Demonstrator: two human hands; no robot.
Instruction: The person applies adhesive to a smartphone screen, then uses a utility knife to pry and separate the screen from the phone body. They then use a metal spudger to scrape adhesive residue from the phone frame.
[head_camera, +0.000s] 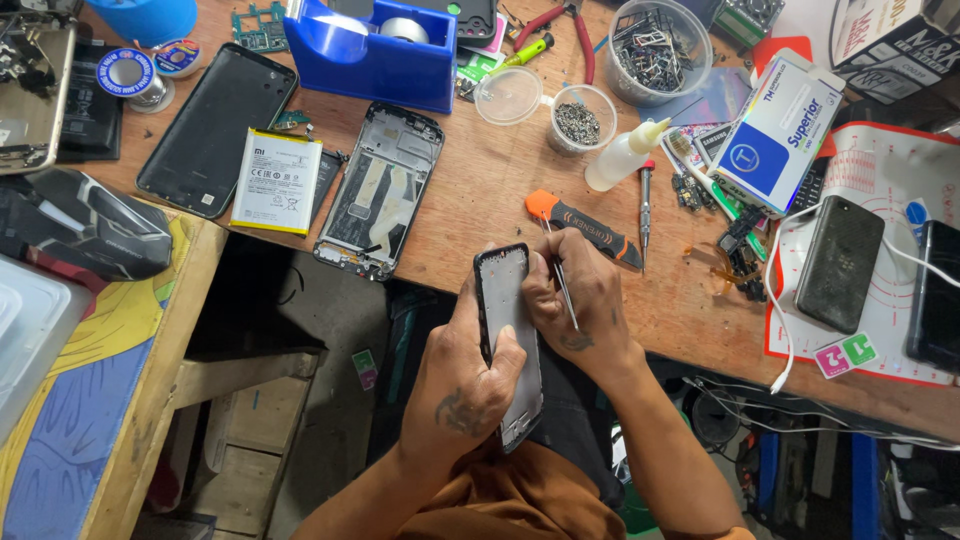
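Note:
My left hand (468, 375) grips a phone screen frame (508, 320), long side upright, held over my lap just below the wooden workbench edge. My right hand (580, 300) rests against the frame's right edge and holds thin metal tweezers (563, 285), tips pointing up toward the frame's top. On the bench above lie an open phone chassis (380, 190), a white and yellow battery (277, 181), a black back cover (218, 130) and an orange and black utility knife (585, 225).
A blue tape dispenser (375, 50), clear cups of small parts (582, 118), a white glue bottle (625, 155), a blue and white box (780, 135), two phones on a red and white mat (870, 190), white cables (790, 320) and red pliers (570, 30) crowd the bench.

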